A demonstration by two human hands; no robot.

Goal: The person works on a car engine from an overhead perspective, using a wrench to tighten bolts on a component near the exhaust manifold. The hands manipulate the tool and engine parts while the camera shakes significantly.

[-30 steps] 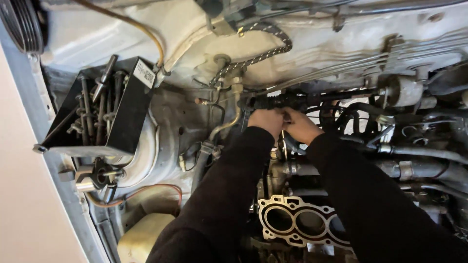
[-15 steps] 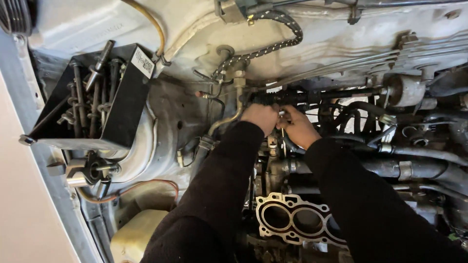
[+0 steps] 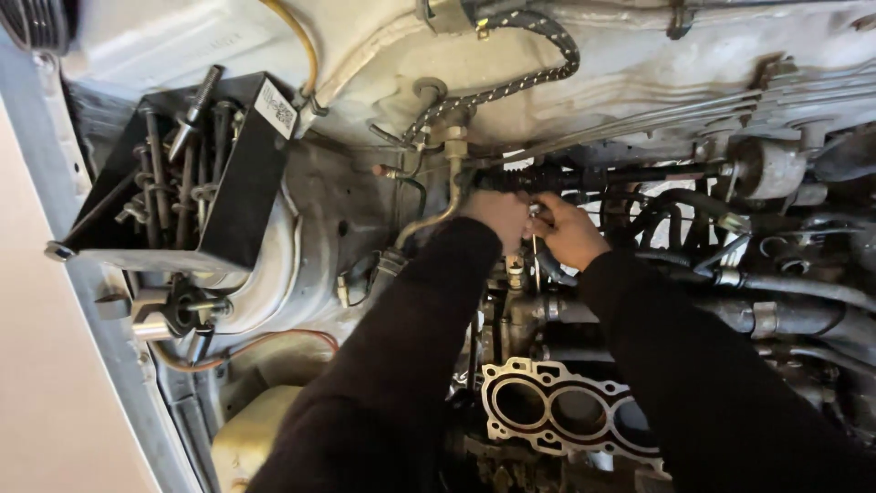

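Note:
Both my hands meet deep in a car engine bay, at a small metal fitting near the firewall. My left hand [image 3: 497, 216] is closed around the part from the left. My right hand [image 3: 568, 230] pinches a small silvery piece [image 3: 537, 215] between the fingers right beside it. What exactly each hand grips is hidden by the fingers. Both arms wear dark sleeves. Below my hands lies the open engine block with its cylinder gasket [image 3: 557, 411]. A bent metal pipe [image 3: 438, 205] runs just left of my left hand.
A black tray [image 3: 228, 183] holding several long bolts and tools rests at the left on the inner wing. A braided hose [image 3: 511, 82] loops across the firewall above. Black hoses and pipes [image 3: 785, 292] crowd the right side. A pale fluid tank [image 3: 246, 438] sits bottom left.
The view has drifted slightly, so the bay sits lower and more to the right in the picture. My hands stay together at the same fitting, with only small finger movement.

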